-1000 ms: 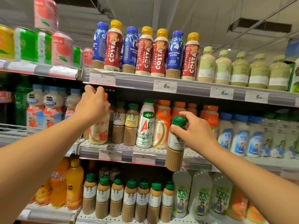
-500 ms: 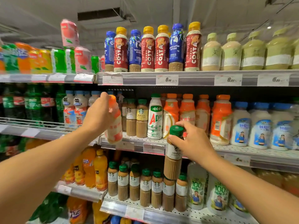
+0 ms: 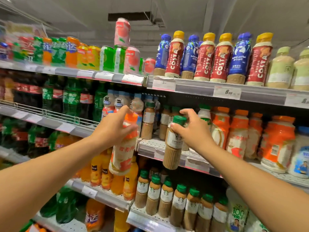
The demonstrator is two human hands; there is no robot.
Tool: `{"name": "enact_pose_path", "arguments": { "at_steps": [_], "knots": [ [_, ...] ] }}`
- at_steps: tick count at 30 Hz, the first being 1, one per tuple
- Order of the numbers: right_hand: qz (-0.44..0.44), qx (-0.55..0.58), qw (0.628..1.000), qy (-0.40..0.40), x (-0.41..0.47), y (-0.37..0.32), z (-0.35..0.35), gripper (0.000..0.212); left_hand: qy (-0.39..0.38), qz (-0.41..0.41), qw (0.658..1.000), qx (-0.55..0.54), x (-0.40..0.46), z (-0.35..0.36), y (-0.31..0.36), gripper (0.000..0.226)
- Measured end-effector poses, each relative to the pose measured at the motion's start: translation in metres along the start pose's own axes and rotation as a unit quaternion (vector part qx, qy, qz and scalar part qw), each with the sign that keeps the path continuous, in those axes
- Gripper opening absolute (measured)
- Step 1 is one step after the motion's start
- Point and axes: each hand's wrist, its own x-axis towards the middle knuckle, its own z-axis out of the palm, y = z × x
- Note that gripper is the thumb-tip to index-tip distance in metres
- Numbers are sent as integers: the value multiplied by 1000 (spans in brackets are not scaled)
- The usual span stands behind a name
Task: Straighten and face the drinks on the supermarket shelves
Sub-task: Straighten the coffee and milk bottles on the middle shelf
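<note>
My left hand grips an orange-capped, cream-and-orange bottle by its neck, held in the air, tilted, in front of the middle shelf's left end. My right hand holds a green-capped brown caffe latte bottle by its top, in front of the middle shelf's edge. Behind it stand green-capped coffee bottles and orange-capped bottles on that shelf.
The top shelf carries Costa coffee bottles, blue coffee bottles and pale green-capped ones, with cans at the left. Dark and green soda bottles fill the left bay. Below stand orange juice bottles and several Starbucks bottles.
The view has swung left and closer. My left hand has pulled the orange-capped bottle down and off the shelf. My right hand still holds the latte bottle near the shelf edge.
</note>
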Motion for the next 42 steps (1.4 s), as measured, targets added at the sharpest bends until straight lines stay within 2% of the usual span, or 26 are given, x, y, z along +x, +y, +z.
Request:
{"name": "enact_pose_path", "arguments": {
  "at_steps": [5,16,20,23,25,27,35,42],
  "knots": [
    [23,-22,999,29,42,-24,36,37,-35,13,997,-67,17,-4,-39,34],
    [116,-102,986,59,90,-24,99,38,-59,64,976,-201,41,30,-65,30],
    [139,-148,978,45,93,-25,106,55,-94,72,960,-255,47,41,-57,29],
    [107,-199,974,-36,86,-25,105,93,-95,85,956,-265,55,44,-54,30],
    [66,-254,961,-87,80,-23,105,107,-93,90,953,-273,59,44,-53,31],
    [48,-280,954,-95,78,-19,108,110,-93,97,952,-275,63,44,-50,32],
    [81,-291,950,-79,90,-10,120,109,-101,105,948,-283,70,47,-48,35],
    [91,-304,945,-83,97,-1,127,114,-115,96,944,-293,67,52,-49,48]
  ]
}}
